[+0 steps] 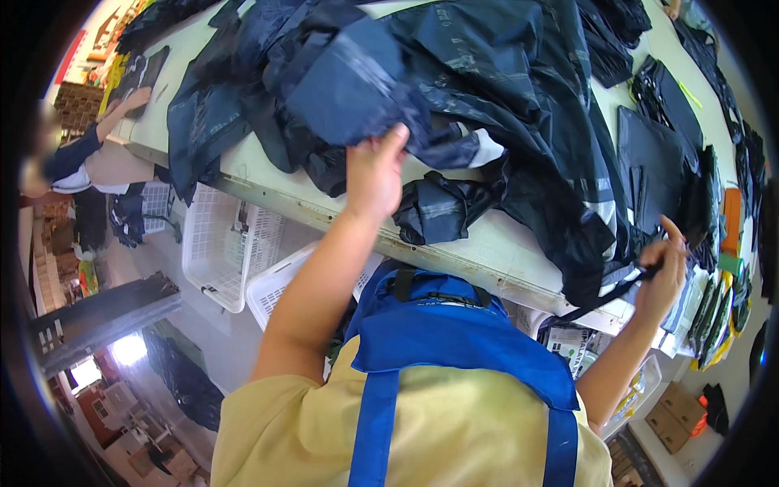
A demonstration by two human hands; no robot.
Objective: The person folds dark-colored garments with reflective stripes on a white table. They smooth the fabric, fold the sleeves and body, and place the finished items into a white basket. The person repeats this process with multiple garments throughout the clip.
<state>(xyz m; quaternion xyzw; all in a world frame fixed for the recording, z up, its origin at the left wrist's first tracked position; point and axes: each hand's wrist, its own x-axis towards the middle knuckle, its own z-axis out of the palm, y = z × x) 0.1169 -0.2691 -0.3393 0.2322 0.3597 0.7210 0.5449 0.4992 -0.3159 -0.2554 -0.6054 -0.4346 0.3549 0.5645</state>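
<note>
Where the left grip [376, 169] pinches, dark cloth [345, 93] (crumpled) bulges beyond.

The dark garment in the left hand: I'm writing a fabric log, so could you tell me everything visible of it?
The dark garment is a bunched mass of navy-to-black fabric, smooth and faintly shiny, with a pale grey band slanting across it. The left hand grips its lower edge. It is over the pale table, among other dark garments; blur and overlap hide exactly where it ends.
</note>
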